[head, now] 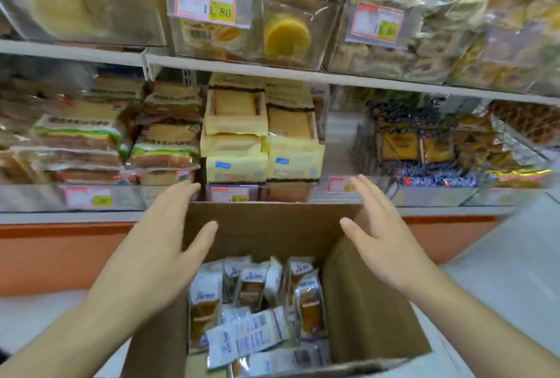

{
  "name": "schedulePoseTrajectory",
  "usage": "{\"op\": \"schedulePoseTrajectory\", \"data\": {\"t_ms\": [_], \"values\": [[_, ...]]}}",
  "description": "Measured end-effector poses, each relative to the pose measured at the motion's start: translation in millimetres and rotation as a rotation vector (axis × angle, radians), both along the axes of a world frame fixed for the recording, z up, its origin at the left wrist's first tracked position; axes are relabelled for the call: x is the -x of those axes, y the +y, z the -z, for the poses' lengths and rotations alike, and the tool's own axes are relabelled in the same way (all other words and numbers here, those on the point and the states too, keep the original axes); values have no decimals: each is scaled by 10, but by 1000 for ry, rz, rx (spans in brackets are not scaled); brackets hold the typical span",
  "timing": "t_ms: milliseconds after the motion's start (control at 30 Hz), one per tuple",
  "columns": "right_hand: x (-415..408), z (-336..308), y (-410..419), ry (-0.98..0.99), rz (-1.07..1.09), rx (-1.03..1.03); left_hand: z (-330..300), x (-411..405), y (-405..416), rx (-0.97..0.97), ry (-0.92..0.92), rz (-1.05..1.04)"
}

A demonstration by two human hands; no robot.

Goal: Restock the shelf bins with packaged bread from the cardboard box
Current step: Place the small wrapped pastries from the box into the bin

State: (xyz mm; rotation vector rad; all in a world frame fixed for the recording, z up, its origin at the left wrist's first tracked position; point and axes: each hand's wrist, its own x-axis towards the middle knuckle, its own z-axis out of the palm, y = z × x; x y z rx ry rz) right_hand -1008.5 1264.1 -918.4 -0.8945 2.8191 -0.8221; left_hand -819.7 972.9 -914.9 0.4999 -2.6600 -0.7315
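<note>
Both hands, left (157,244) and right (383,235), hover spread and empty over the box (272,226); bread packs (251,302) lie below between them. Shelf tags (206,3) read 11.80, 13.90.

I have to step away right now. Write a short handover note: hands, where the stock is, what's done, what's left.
Left hand: open, fingers straight, holding nothing, over the left wall of the cardboard box.
Right hand: open, nothing in its grip, above the box's right side.
Stock: the box stands open below the lower shelf, with many white-wrapped bread packs still loose inside.
Shelf: the yellow-pack bin straight ahead is stacked high; the clear bin to its right looks nearly empty.
Done: cannot tell how much has been shelved.
Left: pick packs from the box and load them, probably into that emptier bin.
</note>
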Motion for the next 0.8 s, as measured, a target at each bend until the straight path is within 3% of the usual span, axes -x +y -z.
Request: {"op": "schedulePoseTrajectory", "data": {"t_ms": [133,267,467,800], "values": [[-64,460,638,-86,111,-138,421,-342,52,-5,-254,-102],[-206,596,850,-317,111,-63,557,-383,149,-44,-421,-119],[-126,632,877,-340,170,-13,510,-333,189,54,-406,-144],[209,529,1641,-303,267,14,489,42,896,5,-282,-32]]}}
